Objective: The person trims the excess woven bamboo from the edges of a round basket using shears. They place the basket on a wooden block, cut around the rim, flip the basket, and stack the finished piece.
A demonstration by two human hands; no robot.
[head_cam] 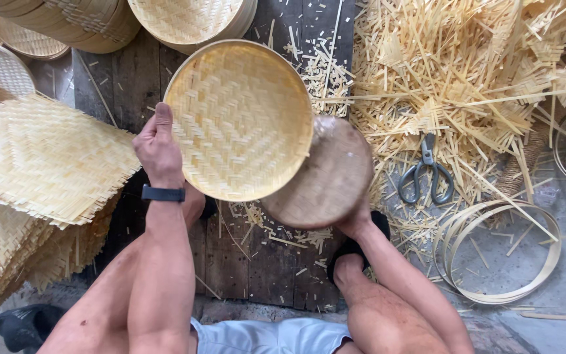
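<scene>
Both hands are engaged. Left hand is closed on the rim of the round woven tray at its nine o'clock edge, thumb up. Right hand is largely hidden under a blurred round block at the tray's four o'clock; its grip cannot be judged. Scissors lie well apart at three o'clock, among bamboo offcuts.

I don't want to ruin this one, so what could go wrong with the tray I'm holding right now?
The woven round tray is gripped only at its left rim by your left hand, so it may tip or flex. The right hand is hidden under the round wooden block. The scissors lie among cut strips, easy to snag.
</scene>
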